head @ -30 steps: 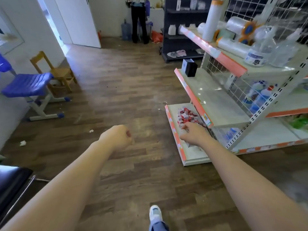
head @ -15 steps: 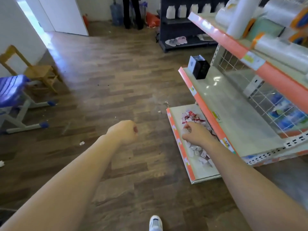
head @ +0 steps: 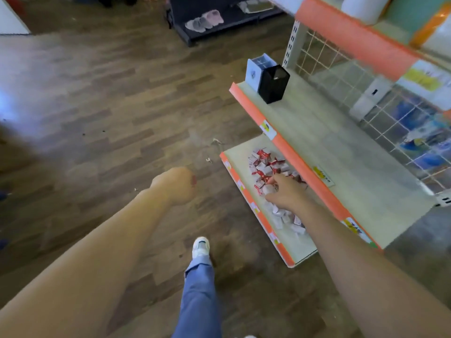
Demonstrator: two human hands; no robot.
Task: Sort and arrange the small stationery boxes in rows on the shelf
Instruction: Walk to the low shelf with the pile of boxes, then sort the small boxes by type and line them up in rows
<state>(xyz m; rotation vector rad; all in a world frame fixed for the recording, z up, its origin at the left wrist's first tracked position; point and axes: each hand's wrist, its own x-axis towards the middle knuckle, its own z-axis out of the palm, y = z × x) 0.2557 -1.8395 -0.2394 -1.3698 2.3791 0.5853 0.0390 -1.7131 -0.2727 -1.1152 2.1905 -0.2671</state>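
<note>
A heap of small red-and-white stationery boxes lies loose on the low bottom shelf, and part of it runs under my forearm. My right hand rests on the heap, with thumb and forefinger pinching a pale box. Out over the wooden floor to the left of the shelf, my left hand is curled in a fist with a sliver of red showing at its edge.
Above the heap, the middle shelf with its orange front edge holds a black box and a white box at its far end. A wire grid backs the shelving. A dark rack with slippers stands further off. My shoe stands on the floor.
The view has come closer and tipped down toward the shelves. My right hand has stayed on the heap and shifted slightly along it. The left fist has kept its pose.
</note>
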